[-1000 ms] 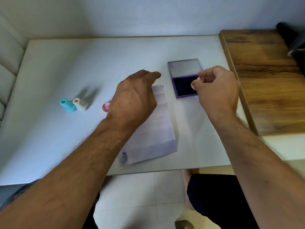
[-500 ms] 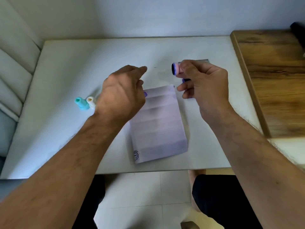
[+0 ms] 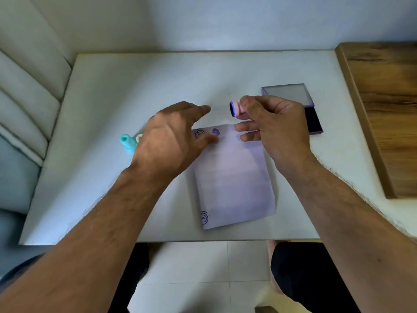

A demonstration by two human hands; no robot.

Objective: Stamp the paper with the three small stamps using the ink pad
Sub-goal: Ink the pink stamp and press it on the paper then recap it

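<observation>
A pale sheet of paper (image 3: 232, 177) lies on the white table (image 3: 135, 86), with two purple marks near its top edge and one at its lower left corner. My right hand (image 3: 274, 125) pinches a small pink stamp (image 3: 236, 108) above the paper's top edge, its inked face turned left. My left hand (image 3: 173, 138) hovers with relaxed fingers over the paper's upper left corner. A teal stamp (image 3: 127, 143) and a white stamp (image 3: 139, 138) stand left of it, the white one partly hidden. The open purple ink pad (image 3: 312, 119) lies to the right.
A wooden board (image 3: 388, 109) covers the table's right side. A padded wall panel (image 3: 27, 98) lines the left. The table's front edge runs just below the paper, with my knees and tiled floor beneath.
My right hand lifted the pink stamp off the ink pad and carried it left above the paper. My left hand stayed over the paper's upper left corner. The camera view shifted left.
</observation>
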